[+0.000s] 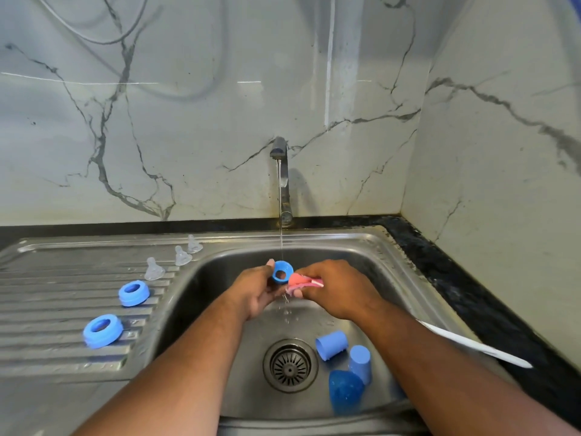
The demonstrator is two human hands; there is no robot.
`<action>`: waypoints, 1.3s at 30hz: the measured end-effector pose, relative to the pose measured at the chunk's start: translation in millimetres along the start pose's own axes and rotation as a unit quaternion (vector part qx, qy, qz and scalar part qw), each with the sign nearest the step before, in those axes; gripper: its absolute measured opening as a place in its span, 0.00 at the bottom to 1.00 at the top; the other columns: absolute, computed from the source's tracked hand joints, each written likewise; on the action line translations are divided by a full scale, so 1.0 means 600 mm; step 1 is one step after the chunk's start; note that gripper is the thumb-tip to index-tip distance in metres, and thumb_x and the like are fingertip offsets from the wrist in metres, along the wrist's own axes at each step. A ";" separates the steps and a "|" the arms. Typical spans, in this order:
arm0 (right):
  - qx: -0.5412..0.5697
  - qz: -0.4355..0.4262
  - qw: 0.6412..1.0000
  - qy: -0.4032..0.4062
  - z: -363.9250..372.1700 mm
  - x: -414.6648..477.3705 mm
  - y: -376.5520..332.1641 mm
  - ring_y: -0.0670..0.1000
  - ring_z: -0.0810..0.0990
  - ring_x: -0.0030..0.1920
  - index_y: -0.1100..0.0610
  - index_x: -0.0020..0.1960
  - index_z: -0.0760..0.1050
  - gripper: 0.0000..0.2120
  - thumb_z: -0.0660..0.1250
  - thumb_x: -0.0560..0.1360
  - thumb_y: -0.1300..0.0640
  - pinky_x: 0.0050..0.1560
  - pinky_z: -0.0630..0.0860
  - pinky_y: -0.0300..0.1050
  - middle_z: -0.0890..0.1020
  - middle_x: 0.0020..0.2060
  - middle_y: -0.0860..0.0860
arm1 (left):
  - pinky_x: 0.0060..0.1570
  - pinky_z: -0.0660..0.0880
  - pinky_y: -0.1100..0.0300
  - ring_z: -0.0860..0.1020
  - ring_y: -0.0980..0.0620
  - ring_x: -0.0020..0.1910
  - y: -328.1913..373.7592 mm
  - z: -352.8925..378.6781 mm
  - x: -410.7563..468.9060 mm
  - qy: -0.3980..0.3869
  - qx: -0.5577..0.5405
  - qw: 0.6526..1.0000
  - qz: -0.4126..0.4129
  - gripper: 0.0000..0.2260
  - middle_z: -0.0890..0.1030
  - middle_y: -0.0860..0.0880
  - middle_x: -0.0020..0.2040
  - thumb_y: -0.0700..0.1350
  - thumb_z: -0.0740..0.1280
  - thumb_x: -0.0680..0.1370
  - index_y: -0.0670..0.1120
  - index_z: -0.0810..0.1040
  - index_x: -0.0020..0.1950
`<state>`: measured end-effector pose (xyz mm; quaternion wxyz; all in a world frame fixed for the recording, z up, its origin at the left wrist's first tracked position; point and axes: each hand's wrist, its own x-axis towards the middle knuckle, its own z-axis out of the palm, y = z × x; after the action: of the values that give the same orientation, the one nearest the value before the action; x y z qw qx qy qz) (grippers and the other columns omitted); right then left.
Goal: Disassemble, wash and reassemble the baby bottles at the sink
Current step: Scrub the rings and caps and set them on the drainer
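Your forearms reach over three blue caps (331, 344) lying in the sink (213, 278), to where your left grip (257, 291) pinches a blue collar ring (282, 272) under the tap (281, 171) stream and your right grip (339, 287) clutches a pink sponge (298, 283) touching it. The ring's bore faces you, its axis tilted slightly up. Disassembly looks done: two rings (133, 293) and three teats (154, 269) sit on the drainboard (63, 278). Caps, unseen bottles and reassembly likely remain.
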<state>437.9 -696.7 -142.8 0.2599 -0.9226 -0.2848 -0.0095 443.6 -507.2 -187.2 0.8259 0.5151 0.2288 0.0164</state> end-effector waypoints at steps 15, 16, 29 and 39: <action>-0.161 -0.124 0.973 0.111 -0.004 -0.064 -0.090 0.50 0.79 0.58 0.37 0.72 0.70 0.19 0.61 0.82 0.41 0.46 0.73 0.44 0.77 0.57 0.45 | 0.56 0.78 0.62 0.83 0.51 0.54 0.022 -0.094 -0.188 0.073 0.322 0.900 0.287 0.19 0.85 0.48 0.54 0.37 0.80 0.70 0.48 0.83 0.59; -0.169 -0.135 0.971 0.102 0.001 -0.067 -0.098 0.50 0.79 0.58 0.37 0.72 0.70 0.19 0.60 0.82 0.41 0.45 0.72 0.44 0.77 0.57 0.45 | 0.55 0.77 0.64 0.83 0.52 0.53 0.028 -0.116 -0.215 0.079 0.342 0.888 0.296 0.19 0.85 0.49 0.53 0.38 0.80 0.69 0.48 0.83 0.58; -0.227 -0.219 0.948 0.044 0.034 -0.080 -0.127 0.50 0.79 0.52 0.37 0.75 0.68 0.21 0.58 0.82 0.39 0.40 0.69 0.43 0.77 0.55 0.45 | 0.47 0.65 0.80 0.77 0.60 0.49 0.045 -0.363 -0.389 0.211 0.516 0.765 0.323 0.21 0.78 0.51 0.54 0.38 0.83 0.65 0.49 0.84 0.55; -0.223 -0.205 0.952 0.031 0.026 -0.070 -0.111 0.50 0.78 0.54 0.37 0.75 0.67 0.21 0.59 0.82 0.40 0.42 0.68 0.43 0.77 0.56 0.44 | 0.47 0.77 0.64 0.79 0.56 0.57 0.037 -0.363 -0.394 0.229 0.474 0.789 0.317 0.23 0.82 0.55 0.56 0.40 0.82 0.67 0.50 0.81 0.60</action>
<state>365.2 -663.9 -131.8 0.0486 -0.8780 -0.4502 -0.1550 150.7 -375.1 -162.3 0.3495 0.8668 0.2140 0.2841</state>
